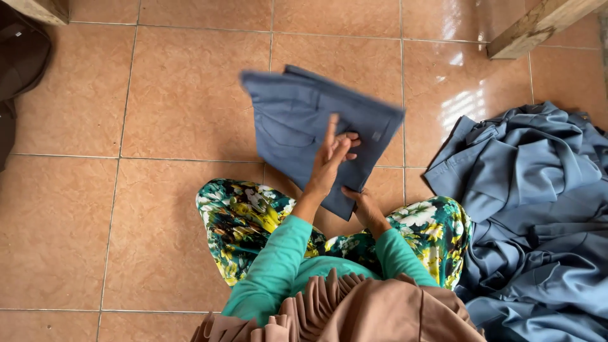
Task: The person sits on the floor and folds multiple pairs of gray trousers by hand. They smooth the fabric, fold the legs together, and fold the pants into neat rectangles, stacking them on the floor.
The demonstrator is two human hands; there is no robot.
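Note:
A folded blue-grey garment (297,120) is held up over the tiled floor in front of my knees, blurred with motion. My left hand (330,161) lies on its top face with fingers stretched forward, and some fingertips curl at its right side. My right hand (362,204) grips the garment's lower corner from underneath. I am sitting on the floor in floral trousers (237,221), teal sleeves and a brown pleated scarf.
A pile of the same blue-grey cloth (538,209) is heaped on the floor at my right. Wooden legs stand at the top right (538,25) and top left (44,9). A dark brown object (19,63) sits at the left edge.

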